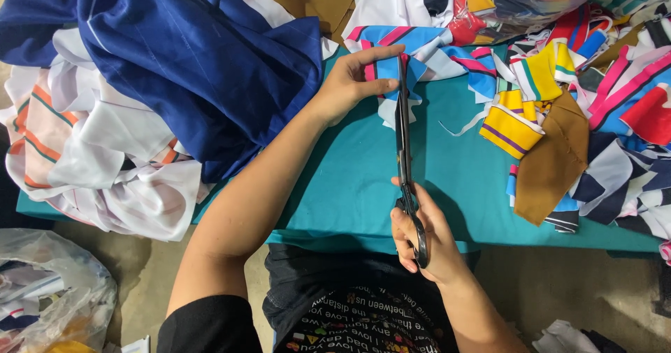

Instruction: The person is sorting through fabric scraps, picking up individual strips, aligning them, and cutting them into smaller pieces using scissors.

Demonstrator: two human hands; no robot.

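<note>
The left hand (353,80) pinches a small blue, pink and black striped fabric strip (391,73) between thumb and curled fingers at the far side of the teal cloth-covered table (349,178). The right hand (423,238), near the table's front edge, has its fingers closed through the handles of one pair of long black scissors (404,150), whose blades point away and meet the strip. One big dark blue cloth (203,59) lies heaped to the left.

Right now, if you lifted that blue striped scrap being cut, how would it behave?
The blue striped scrap is probably floppy: it folds around the left hand. Likely light, as fingertips alone hold it against the scissors. It may slide on the teal table cover.
</note>
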